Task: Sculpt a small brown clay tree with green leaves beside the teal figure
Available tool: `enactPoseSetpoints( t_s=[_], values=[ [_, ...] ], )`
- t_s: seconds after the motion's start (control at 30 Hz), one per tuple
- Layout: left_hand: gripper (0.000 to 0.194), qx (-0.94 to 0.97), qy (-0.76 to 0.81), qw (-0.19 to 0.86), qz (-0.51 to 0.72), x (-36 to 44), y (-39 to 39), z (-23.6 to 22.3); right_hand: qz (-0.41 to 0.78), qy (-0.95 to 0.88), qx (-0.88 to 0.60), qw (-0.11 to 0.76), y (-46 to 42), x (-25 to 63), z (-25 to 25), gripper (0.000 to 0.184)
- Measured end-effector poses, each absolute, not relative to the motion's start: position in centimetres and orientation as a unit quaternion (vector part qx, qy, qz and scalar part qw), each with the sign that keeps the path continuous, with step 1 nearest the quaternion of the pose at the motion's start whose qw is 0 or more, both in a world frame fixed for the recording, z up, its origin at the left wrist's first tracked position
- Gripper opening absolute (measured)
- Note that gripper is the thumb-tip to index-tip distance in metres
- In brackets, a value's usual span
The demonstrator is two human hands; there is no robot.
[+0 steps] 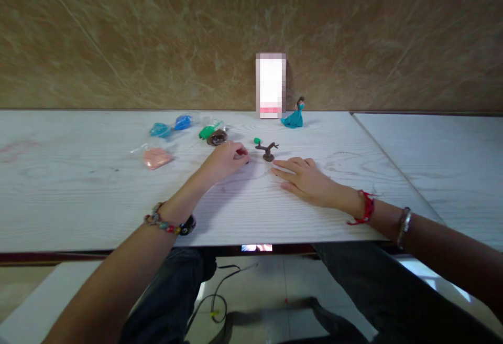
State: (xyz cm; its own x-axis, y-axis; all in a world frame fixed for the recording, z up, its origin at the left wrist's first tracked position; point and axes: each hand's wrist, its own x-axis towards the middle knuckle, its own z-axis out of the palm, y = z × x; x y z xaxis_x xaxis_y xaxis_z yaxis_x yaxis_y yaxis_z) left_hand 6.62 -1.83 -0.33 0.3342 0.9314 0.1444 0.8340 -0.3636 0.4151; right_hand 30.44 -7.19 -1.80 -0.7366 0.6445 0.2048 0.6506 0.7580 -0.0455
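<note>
A small brown clay tree [268, 151] with bare branches stands upright on the white table between my hands. A green clay blob [257, 140] sits at the tip of its left branch. Left of the tree, the fingers of my left hand [228, 159] are curled together; a tiny dark bit shows by the fingertips, too small to name. My right hand [304, 179] lies low over the table with its fingers stretched out, the index fingertip close to the tree's base. Whether that finger touches the base, I cannot tell.
Bags of green clay [206, 132], brown clay [217, 137], blue clay [183, 122], turquoise clay [160, 130] and pink clay [157, 158] lie to the left. Against the wall stand a blurred-out phone-like screen [271, 84] and a turquoise-dressed figurine [294, 116].
</note>
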Motion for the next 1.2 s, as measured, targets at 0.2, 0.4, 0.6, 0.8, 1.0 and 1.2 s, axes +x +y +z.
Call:
enactPoseSetpoints(
  t_s=[0.2, 0.4, 0.6, 0.8, 1.0, 1.2],
  values=[
    [0.020, 0.807, 0.545, 0.129, 0.189, 6.7, -1.8, -0.6, -0.010, -0.931, -0.348, 0.107, -8.2, 31.5, -1.9, 0.040],
    [0.017, 0.800, 0.552, 0.130, 0.196, 6.5, -1.6, -0.6, 0.007, -0.933, -0.344, 0.102, -6.9, 29.4, -1.8, 0.041],
    [0.018, 0.804, 0.555, 0.114, 0.178, 6.6, -1.8, -0.4, 0.026, -0.934, -0.336, 0.119, -8.1, 30.8, -1.8, 0.037],
    [0.018, 0.800, 0.558, 0.124, 0.182, 6.8, -1.9, -0.1, 0.020, -0.935, -0.344, 0.090, -7.5, 29.9, -1.8, 0.042],
    [0.020, 0.806, 0.550, 0.125, 0.179, 6.6, -1.7, -0.3, 0.027, -0.937, -0.341, 0.073, -9.0, 31.5, -1.8, 0.043],
    [0.020, 0.811, 0.550, 0.108, 0.167, 6.6, -1.7, -0.2, 0.042, -0.937, -0.342, 0.050, -8.2, 30.3, -1.3, 0.045]
  ],
)
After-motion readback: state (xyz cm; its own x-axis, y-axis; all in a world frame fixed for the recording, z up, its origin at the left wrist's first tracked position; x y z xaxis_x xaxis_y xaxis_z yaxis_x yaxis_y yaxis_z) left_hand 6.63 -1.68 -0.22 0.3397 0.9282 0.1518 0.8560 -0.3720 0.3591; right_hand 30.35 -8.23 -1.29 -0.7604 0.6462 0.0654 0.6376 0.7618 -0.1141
